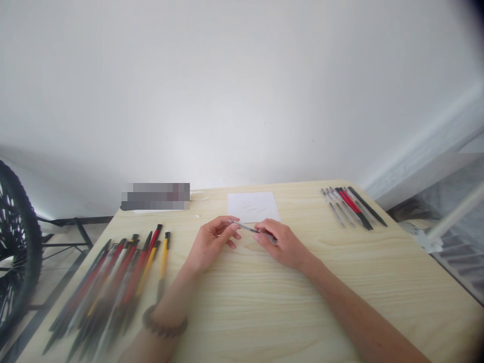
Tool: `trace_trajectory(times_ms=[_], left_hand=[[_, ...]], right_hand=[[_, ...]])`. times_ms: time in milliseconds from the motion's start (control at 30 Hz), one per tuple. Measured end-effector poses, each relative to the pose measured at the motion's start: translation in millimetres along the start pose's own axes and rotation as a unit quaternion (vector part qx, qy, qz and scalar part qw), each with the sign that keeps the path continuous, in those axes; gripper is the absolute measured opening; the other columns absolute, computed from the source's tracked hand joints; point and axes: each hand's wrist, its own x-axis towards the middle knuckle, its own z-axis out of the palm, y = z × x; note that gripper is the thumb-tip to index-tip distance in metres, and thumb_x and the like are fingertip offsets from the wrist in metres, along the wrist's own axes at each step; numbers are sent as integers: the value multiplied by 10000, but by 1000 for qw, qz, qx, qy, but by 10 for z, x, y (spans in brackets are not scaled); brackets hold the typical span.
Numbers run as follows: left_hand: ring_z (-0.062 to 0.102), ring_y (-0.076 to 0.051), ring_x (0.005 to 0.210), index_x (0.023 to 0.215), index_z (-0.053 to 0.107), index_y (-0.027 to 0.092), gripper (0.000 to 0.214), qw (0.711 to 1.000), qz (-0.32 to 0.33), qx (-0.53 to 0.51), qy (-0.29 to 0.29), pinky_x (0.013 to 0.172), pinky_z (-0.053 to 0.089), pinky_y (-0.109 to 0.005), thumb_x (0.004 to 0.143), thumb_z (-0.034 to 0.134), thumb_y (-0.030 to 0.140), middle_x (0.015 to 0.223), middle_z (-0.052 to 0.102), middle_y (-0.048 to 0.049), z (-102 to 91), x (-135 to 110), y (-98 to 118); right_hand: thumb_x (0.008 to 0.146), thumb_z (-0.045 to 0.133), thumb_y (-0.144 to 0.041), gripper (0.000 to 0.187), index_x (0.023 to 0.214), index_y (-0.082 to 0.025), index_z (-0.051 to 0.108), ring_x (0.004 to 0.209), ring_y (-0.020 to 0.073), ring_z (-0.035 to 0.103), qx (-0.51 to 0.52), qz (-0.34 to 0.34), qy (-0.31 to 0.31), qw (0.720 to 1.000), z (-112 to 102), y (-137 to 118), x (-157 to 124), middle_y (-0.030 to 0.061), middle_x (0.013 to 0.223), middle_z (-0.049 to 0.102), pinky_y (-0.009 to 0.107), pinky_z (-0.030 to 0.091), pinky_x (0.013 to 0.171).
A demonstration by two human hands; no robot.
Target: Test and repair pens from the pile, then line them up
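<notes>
Between my two hands a slim clear pen (244,227) with a dark section lies nearly level, just in front of the paper. My left hand (217,241) pinches its left end between thumb and fingers. The right hand (278,243) is closed round its darker right end, and the fingers hide part of it. Behind them a white sheet of paper (252,204) lies flat on the table with faint scribbled marks on it.
On the left lies a pile of red, yellow, black and clear pens (121,282). Several more pens (351,207) lie in a row at the right. A blurred-out object (155,196) sits at the back left of the wooden table (257,317). A bicycle wheel (36,252) stands beyond the left edge.
</notes>
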Motion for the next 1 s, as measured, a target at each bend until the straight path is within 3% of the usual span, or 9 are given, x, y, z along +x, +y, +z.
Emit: trace_trajectory(times_ms=[100,233,433,567,733,1000], left_hand=[[619,-155,679,948,592,152,279,1000,17,-13,11,556,510,-259,728,657,312,770,641,-34,-15,7,-29],[581,-129,603,869,614,144,224,1000,23,10,17,568,493,-255,719,667,302,681,636,-23,-29,2,-51],[523,-111,545,867,628,173,252,980,33,198,18,560,457,-245,749,614,394,720,631,-21,-56,-39,-27],[536,-132,638,899,588,202,224,938,97,331,-25,632,428,-247,840,486,392,765,625,-13,-52,-70,43],[526,-146,718,888,548,191,273,896,149,407,-98,666,384,-244,916,326,346,797,561,-23,-28,-84,109],[461,-128,591,615,431,187,381,897,114,413,-112,582,336,-235,921,289,366,598,465,17,-1,-78,104]], right_hand=[[871,433,-285,212,913,-163,601,675,118,505,38,-14,-25,999,-54,4,8,22,753,573,234,378,629],[866,438,-318,258,854,-150,634,582,95,448,83,19,-52,995,-116,15,18,7,696,577,211,331,528],[868,416,-394,387,810,-129,691,489,71,359,97,65,-61,991,-128,33,29,-9,581,544,203,272,462],[853,438,-410,385,799,-138,705,485,70,346,89,67,-68,991,-141,38,36,-17,562,526,201,255,452],[838,465,-434,378,736,-155,699,503,78,361,79,74,-78,991,-172,56,26,-28,540,505,205,253,464],[848,472,-390,347,643,-168,642,547,91,418,86,62,-108,989,-242,36,17,-30,557,506,207,307,517]])
